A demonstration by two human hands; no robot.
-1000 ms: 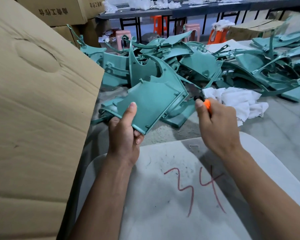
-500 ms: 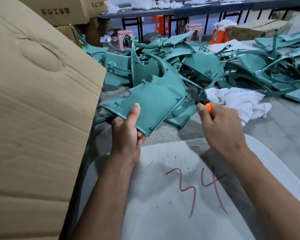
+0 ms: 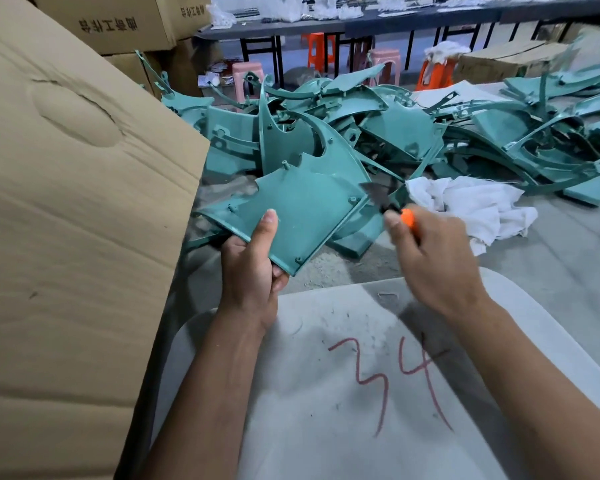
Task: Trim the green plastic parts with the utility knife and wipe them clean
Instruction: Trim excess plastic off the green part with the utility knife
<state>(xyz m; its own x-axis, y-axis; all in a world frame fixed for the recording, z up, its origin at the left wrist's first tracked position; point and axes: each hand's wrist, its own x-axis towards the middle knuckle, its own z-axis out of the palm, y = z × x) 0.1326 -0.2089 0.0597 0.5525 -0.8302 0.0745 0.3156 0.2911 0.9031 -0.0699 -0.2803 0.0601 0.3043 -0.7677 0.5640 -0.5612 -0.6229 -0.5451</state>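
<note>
Near the middle of the frame the left hand (image 3: 253,268) grips a flat green plastic part (image 3: 305,209) by its lower edge, thumb pressed on the face, fingers curled beneath. The right hand (image 3: 433,258) is closed round the orange utility knife (image 3: 392,207), its dark blade blurred and right beside the part's right edge. A white rag (image 3: 471,206) lies on the grey desk (image 3: 551,265) just right of the knife. More green parts (image 3: 413,133) are heaped across the upper frame, and a cardboard box (image 3: 70,220) fills the left.

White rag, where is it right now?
In the head view, the white rag lies on the table right of centre, just beyond the right hand, before the green parts pile.
</note>
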